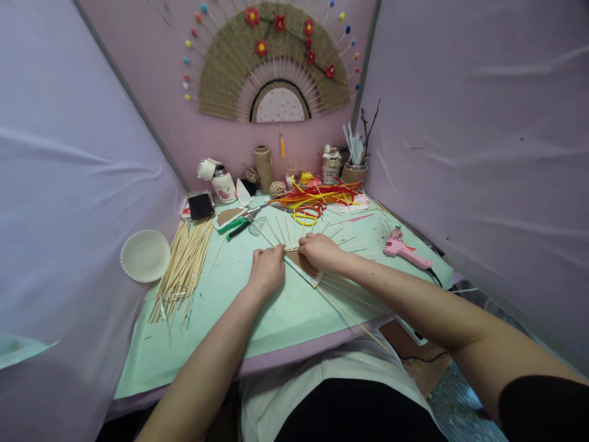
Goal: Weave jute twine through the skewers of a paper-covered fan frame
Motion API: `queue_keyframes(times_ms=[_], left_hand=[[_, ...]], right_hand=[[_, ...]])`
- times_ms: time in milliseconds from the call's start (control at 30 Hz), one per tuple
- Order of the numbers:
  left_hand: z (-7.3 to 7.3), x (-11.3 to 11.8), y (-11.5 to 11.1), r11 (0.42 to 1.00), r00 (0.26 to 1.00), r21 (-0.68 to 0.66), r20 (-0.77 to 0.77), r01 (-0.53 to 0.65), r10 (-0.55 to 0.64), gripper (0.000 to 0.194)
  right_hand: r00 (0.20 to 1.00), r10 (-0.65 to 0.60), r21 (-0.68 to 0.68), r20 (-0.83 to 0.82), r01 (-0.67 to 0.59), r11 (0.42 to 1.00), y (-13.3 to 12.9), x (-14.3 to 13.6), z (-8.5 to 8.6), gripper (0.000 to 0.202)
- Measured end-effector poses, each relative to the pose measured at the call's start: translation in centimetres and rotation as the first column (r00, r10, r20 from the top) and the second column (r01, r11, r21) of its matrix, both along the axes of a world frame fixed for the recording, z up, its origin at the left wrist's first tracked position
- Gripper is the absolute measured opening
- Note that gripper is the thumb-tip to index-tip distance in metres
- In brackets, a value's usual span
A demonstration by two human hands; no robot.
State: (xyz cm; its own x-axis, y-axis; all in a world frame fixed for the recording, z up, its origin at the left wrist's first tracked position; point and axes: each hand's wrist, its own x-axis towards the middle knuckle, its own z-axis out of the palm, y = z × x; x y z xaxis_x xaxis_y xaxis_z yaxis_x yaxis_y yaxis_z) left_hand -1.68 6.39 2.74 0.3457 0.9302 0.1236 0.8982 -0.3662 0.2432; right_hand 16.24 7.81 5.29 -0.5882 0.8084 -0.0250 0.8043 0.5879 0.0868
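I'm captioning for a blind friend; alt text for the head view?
Left hand and right hand hold cardboard with sticks radiating from it over a green table. Loose sticks lie left, a pink glue gun right; a decorated fan hangs behind.

**Head view, forward and down**

From my remote seat I look through one head-worn camera, tipped forward and down over the torso (359, 411). The left hand (267, 269) and right hand (321, 252) sit mid-frame, near; the back wall (221, 141) stands farther off.

Two hands (269, 269), one glue gun (404, 250), one wall fan (283, 48), one tassel (282, 145)
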Motion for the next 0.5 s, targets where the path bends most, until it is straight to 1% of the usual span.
queue_keyframes(times_ms=[167, 333, 500], left_hand=[[0.05, 0.03, -0.07, 1.000, 1.000, 0.000, -0.003, -0.005, 0.005, 0.043], [0.06, 0.08, -0.01, 1.000, 1.000, -0.005, -0.004, -0.010, 0.010, 0.043], [0.07, 0.07, 0.00, 1.000, 1.000, -0.019, -0.002, -0.016, 0.016, 0.044]], right_hand=[[1.000, -0.008, -0.023, 0.006, 0.008, 1.000, -0.05, 0.01, 0.09, 0.017], [1.000, 0.001, -0.006, 0.013, -0.001, 1.000, 0.10, 0.09, -0.12, 0.021], [1.000, 0.001, 0.004, 0.019, -0.001, 1.000, 0.06, 0.04, -0.19, 0.021]])
